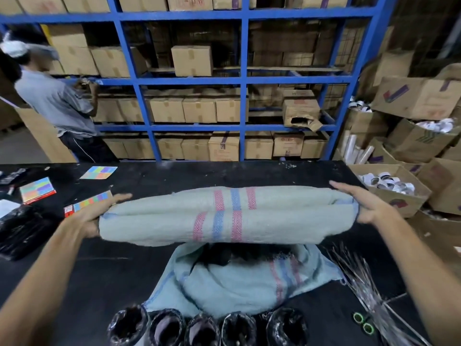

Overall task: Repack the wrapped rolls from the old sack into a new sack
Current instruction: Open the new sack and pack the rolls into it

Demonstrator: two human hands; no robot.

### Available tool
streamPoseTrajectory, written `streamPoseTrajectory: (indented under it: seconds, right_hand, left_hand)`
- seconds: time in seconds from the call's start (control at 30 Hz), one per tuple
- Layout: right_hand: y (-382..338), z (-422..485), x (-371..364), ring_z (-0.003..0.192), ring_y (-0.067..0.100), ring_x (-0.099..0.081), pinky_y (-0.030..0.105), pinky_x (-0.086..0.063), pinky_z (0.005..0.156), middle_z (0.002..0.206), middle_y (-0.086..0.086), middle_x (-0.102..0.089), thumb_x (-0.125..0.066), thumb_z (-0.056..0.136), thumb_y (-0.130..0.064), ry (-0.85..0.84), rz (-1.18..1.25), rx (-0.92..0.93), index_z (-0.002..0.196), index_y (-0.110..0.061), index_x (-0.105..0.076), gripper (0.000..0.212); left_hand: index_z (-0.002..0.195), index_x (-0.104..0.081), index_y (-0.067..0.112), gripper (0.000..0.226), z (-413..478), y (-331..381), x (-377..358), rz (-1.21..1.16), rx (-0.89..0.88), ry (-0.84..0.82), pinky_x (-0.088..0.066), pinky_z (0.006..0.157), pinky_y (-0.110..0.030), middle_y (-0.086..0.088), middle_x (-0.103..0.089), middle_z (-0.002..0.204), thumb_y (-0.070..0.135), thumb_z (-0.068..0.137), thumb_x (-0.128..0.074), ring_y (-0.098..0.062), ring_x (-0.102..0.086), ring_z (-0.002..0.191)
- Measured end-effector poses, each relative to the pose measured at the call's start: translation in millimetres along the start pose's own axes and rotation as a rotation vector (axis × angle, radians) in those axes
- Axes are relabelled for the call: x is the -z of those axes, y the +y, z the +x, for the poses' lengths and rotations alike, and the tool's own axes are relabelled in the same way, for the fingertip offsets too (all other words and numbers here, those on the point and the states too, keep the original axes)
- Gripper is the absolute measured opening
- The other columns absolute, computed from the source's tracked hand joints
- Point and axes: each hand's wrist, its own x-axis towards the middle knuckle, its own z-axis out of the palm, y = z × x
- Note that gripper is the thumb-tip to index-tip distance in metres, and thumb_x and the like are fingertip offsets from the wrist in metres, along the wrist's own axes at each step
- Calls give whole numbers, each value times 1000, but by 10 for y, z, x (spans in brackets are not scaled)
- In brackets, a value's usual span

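Coarse woven sack (224,216); glossy plastic-wrapped rolls (207,328); matt table (174,176).
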Motion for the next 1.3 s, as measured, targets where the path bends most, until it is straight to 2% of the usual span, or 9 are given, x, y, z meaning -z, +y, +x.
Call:
streamPoseTrajectory:
  seconds: [0.1, 0.23, 0.4, 0.57, 0.7, 0.97, 1.03, 1.17, 1.3]
  right_hand:
    - [59, 60, -47, 87, 23, -73, 32, -61, 74, 103, 13, -76, -103, 34, -38, 13, -381, 101, 107, -7, -71, 85]
    - [74, 125, -36, 97, 24, -63, 35, -49, 78, 107, 7, -67, -101, 44, -34, 121, -753, 223, 105, -13, -62, 76]
    - [223, 264, -148, 81, 20, -64, 31, -43, 66, 78, 2, -71, -95, 59, -36, 463, -780, 454, 78, -18, -75, 33]
    - [275, 399, -691, 108, 34, -66, 29, -45, 78, 116, 13, -72, -65, 95, -18, 925, -475, 324, 119, -15, -74, 25]
    - [201, 473, -1059, 109, 30, -62, 35, -49, 89, 127, 15, -63, -49, 101, -11, 586, -14, 201, 134, -3, -59, 36]
    - [63, 125, -175, 72, 28, -74, 41, -61, 64, 85, 13, -76, -61, 95, -29, 47, 114, -52, 88, -6, -80, 30]
    - [94, 22, -126, 76, 29, -74, 43, -61, 72, 90, 13, -76, -78, 82, -39, -54, 115, -29, 90, -11, -81, 29]
    - [145, 102, -64, 103, 28, -72, 42, -61, 86, 118, 16, -72, -105, 36, -31, -84, -149, 83, 123, -13, -66, 97]
    - [96, 212, -166, 101, 28, -64, 46, -54, 88, 109, 10, -65, -99, 54, -21, 255, -596, 216, 115, -15, -56, 75]
  left_hand:
    - [104, -76, 16, 28, -160, 84, -181, 370, -172, -65, -49, 99, -46, -12, -73, 109, 31, 81, -80, -27, -67, 101]
    - [106, -59, 22, 55, -99, 73, -238, 863, -283, 55, -49, 77, -39, -7, -61, 106, 18, 65, -94, -25, -59, 96]
    - [87, -64, 9, 29, 9, -123, -446, 777, -497, 543, -42, 63, -35, -15, -66, 86, 18, 73, -88, -27, -57, 78]
    - [59, -57, -2, 37, 19, -339, -944, 758, -527, 642, -38, 48, -32, -14, -55, 58, 13, 88, -73, -32, -55, 56]
    - [113, -64, -10, 31, 63, -301, -1382, 132, -229, 307, -60, 82, -47, -24, -67, 115, 10, 90, -57, -40, -66, 106]
    - [90, -62, 12, 23, -190, -136, -403, -655, 31, 148, -47, 82, -35, -7, -64, 93, 29, 97, -49, -25, -61, 78]
    - [90, -69, 16, 19, -241, -155, -272, -497, 28, 14, -50, 79, -40, -5, -72, 92, 32, 81, -65, -25, -69, 77]
    - [117, -68, 12, 57, -81, -98, -235, -32, -98, -14, -52, 93, -40, -9, -74, 114, 38, 70, -87, -22, -68, 103]
    - [118, -51, 10, 74, 3, -145, -376, 404, -185, 267, -54, 93, -44, -8, -67, 111, 24, 61, -96, -25, -64, 104]
